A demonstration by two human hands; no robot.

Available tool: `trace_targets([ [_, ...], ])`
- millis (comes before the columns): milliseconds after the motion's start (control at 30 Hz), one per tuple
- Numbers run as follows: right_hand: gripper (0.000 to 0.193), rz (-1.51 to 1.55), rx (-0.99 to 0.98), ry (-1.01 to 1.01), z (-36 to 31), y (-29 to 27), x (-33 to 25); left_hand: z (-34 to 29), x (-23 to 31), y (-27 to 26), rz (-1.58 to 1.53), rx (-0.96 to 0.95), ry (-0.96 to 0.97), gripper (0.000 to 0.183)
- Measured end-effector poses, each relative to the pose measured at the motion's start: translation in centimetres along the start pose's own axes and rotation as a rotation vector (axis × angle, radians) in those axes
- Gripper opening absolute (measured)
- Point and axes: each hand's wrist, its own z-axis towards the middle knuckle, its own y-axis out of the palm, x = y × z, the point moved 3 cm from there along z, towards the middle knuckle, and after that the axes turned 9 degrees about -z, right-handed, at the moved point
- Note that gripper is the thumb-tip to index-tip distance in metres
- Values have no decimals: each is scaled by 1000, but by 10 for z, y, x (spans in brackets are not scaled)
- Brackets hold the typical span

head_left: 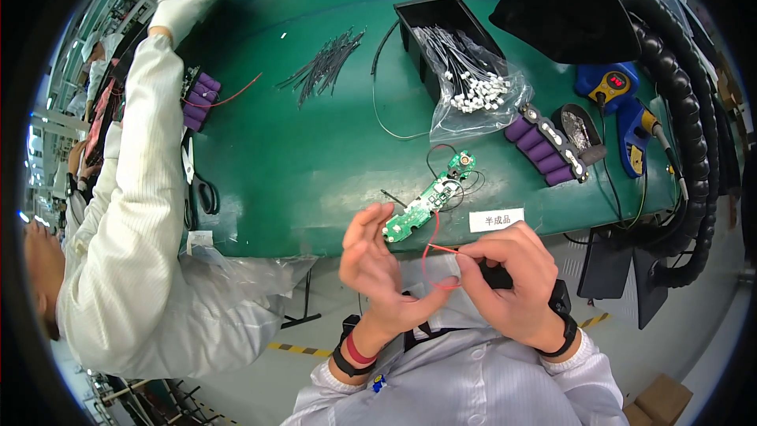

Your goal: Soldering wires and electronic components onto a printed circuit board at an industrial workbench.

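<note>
Both hands, left (377, 264) and right (511, 280), pinching thin red wire (432, 256) off green oblong circuit board (430, 196) at green worktop's (300, 181) near edge; best kept gently taut, unkinked.

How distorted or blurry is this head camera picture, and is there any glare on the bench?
Head view: strong fisheye bending, with a black rim around the circle and the green work mat edge curving; soft glare on the clear plastic bag of white connectors; the left hand and right hand pinching the thin red wire look sharp.
</note>
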Motion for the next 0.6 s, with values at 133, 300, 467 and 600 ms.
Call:
trace_targets([
  [133,18,32,-4,-18,-6,15,-2,-6,-3,-16,-82,-43,-70,101],
  [300,18,6,9,-3,-3,25,-2,-6,-2,-21,-234,-34,-115,88],
  [467,16,-9,54,19,1,33,-4,7,1,-25,-413,133,-304,70],
  [600,16,-11,80,12,4,39,-6,18,1,-31,-483,154,-465,49],
])
